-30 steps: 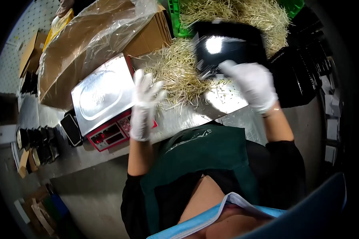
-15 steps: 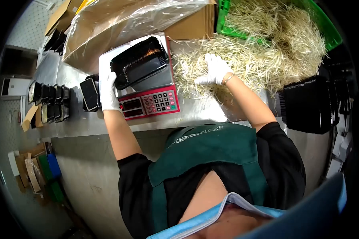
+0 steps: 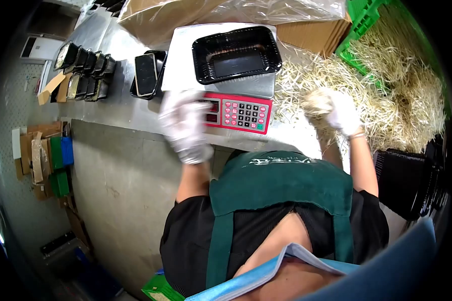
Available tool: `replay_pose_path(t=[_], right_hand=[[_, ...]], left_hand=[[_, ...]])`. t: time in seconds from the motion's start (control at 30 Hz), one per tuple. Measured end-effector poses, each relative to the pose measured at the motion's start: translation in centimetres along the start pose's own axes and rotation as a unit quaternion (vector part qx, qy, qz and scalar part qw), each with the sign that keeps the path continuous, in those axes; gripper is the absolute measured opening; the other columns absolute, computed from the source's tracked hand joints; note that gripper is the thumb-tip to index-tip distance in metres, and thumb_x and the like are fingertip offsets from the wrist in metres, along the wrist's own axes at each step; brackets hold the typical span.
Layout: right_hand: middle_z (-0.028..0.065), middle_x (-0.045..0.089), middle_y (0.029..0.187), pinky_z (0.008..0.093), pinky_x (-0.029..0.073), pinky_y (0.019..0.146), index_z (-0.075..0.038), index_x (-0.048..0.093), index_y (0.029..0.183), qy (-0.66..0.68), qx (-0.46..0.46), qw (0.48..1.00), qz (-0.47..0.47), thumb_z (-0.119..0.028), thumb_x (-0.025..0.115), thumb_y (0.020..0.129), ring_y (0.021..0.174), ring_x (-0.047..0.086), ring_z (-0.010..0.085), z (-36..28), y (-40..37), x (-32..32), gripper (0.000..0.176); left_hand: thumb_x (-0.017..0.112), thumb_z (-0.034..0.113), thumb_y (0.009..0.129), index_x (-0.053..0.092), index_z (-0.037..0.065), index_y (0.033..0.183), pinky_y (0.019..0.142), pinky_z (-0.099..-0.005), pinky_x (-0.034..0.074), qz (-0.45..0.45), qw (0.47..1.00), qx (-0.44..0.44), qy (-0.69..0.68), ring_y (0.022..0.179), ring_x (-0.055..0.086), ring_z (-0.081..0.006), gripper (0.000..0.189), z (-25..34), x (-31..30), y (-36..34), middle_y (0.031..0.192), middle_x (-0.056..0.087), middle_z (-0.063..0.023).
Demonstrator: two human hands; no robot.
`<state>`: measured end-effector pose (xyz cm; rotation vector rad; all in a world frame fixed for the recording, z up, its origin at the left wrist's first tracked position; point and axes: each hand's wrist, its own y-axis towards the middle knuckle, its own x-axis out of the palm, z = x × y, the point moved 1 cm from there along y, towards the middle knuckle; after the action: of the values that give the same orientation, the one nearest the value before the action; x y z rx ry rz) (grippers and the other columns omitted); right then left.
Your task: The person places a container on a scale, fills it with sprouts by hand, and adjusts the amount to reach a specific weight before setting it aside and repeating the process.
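A: Right hand (image 3: 344, 113) is gripping a sprout clump (image 3: 316, 100), just beside the scale (image 3: 238, 111). Left hand (image 3: 183, 125)?
B: Hovering blurred above the table (image 3: 120, 108); can't tell its grip. Black tray (image 3: 236, 47) is sitting on the scale. I'm advising a loose, centred drop

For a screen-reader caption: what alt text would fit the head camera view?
A gloved right hand holds a clump of sprouts beside a big pile on a steel table, next to a scale with an empty black tray on it. The gloved left hand, blurred, hangs in front of the scale's keypad.
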<state>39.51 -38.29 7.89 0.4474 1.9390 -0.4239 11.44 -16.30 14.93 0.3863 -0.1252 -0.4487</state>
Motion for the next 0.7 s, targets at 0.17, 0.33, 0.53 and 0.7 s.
replay_pose_path(t=[0.17,0.33,0.53,0.7], right_hand=[[0.0222,0.047,0.130,0.0445,0.038,0.100,-0.003,0.046,0.130,-0.041,-0.163,0.981,0.093,-0.032,0.074,0.065,0.119,0.046,0.0376,-0.4,-2.7,5.8,0.076],[0.0230,0.046,0.128,0.0461,0.034,0.102,-0.004,0.034,0.138,-0.076,-0.107,0.986,0.101,-0.036,0.073,0.065,0.119,0.043,0.0389,2.8,-7.1,2.2,0.089],[0.0133,0.063,0.074,0.0404,0.050,0.061,-0.010,0.063,0.085,-0.077,-0.091,0.982,0.147,-0.003,0.052,0.066,0.068,0.061,0.0329,7.9,-4.9,-0.5,0.023],[0.0142,0.064,0.098,0.0426,0.045,0.087,-0.011,0.052,0.118,-0.245,0.054,0.966,0.060,-0.018,0.068,0.069,0.094,0.061,0.0319,13.8,-4.6,-3.1,0.052]], left_hand=[[0.062,0.033,0.079,0.039,-0.005,0.133,0.104,-0.0410,0.034,-0.420,0.847,0.260,0.195,0.120,0.045,-0.0358,0.069,-10.6,16.4,-6.6,0.129,0.047,-0.0251],[0.057,0.028,0.079,0.046,-0.004,0.126,0.092,-0.0479,0.039,-0.439,0.777,0.298,0.339,0.100,0.054,-0.0350,0.058,-14.3,21.3,-7.2,0.107,0.057,-0.0239],[0.056,0.019,0.076,0.056,0.003,0.120,0.100,-0.0438,0.031,-0.462,0.774,0.117,0.416,0.092,0.060,-0.0282,0.047,-10.4,22.5,-5.8,0.094,0.066,-0.0132],[0.062,0.030,0.077,0.065,0.012,0.110,0.092,-0.0391,0.041,-0.370,0.779,0.019,0.506,0.108,0.054,-0.0297,0.038,-11.4,22.6,-1.7,0.110,0.061,-0.0182]])
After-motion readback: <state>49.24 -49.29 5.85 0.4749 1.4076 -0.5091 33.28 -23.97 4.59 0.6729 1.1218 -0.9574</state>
